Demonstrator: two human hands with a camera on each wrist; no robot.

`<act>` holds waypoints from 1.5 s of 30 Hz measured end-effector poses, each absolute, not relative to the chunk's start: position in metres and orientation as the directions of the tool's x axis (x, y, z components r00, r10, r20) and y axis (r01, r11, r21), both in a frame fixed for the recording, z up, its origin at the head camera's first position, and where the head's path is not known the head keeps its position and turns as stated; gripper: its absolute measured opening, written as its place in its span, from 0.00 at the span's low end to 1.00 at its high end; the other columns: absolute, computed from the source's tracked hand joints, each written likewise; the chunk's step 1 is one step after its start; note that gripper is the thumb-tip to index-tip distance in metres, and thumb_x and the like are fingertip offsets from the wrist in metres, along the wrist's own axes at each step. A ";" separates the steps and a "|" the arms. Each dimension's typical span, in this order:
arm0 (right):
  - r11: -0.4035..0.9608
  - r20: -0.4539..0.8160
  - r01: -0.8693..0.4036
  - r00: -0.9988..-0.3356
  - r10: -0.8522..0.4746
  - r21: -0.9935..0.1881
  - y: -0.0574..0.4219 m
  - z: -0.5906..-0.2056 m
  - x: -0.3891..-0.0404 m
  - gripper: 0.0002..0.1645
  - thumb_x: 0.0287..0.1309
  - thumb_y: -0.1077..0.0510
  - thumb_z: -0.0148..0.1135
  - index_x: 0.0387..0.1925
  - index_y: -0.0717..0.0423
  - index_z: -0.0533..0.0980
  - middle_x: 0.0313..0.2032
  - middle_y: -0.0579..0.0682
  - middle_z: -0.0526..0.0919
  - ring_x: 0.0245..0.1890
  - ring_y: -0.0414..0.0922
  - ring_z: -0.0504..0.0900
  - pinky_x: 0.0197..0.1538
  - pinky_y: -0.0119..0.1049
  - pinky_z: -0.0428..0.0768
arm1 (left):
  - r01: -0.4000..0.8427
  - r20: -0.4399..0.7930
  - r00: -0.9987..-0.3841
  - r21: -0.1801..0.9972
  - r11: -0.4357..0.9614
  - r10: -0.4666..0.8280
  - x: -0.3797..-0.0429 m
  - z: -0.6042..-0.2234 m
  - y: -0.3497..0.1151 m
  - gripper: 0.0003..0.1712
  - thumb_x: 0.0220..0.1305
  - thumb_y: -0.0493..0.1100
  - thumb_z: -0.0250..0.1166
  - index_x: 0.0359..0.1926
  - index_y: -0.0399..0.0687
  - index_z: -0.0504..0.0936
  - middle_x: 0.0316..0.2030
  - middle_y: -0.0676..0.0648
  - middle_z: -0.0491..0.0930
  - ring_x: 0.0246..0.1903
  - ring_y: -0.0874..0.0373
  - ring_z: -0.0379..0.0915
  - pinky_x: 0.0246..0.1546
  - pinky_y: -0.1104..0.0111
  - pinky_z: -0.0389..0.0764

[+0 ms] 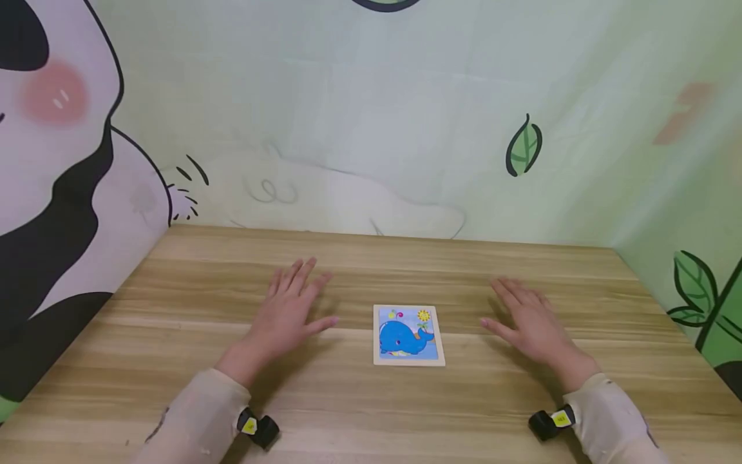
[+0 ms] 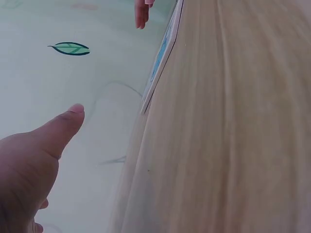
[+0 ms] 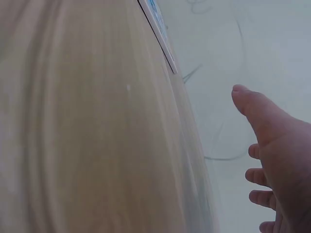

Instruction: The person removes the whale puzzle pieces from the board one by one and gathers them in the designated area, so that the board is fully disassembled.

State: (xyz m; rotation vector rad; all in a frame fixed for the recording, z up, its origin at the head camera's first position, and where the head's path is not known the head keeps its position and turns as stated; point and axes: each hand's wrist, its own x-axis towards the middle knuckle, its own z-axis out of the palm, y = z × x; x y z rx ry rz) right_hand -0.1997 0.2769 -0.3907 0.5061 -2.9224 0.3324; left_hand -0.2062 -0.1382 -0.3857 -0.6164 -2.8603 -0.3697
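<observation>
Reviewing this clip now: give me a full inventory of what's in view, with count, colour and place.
Flat square picture board with a whale: 1, blue with cream border, on the table between the hands
Wood-grain table: 1, light brown, under the board
Printed backdrop: 1, pale green, behind the table
Cartoon animal print: 1, black and white with pink cheek, far left
Single leaf print: 1, green with dark outline, right of centre
Leafy plant print: 1, green, far right
Small wrist devices: 2, black with yellow labels, one per wrist
Long sleeves: 2, beige, lower edge
Left hand: 1, bare, left of the board
Right hand: 1, bare, right of the board
</observation>
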 end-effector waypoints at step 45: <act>0.714 0.224 -0.494 -0.867 -0.444 -0.496 0.180 -0.381 -0.225 0.23 0.60 0.55 0.64 0.54 0.62 0.76 0.48 0.57 0.81 0.44 0.49 0.80 0.47 0.44 0.82 | 0.697 0.320 -0.700 0.114 0.708 0.638 -0.177 -0.415 -0.073 0.44 0.55 0.69 0.63 0.65 0.49 0.71 0.63 0.43 0.71 0.62 0.48 0.67 0.64 0.53 0.69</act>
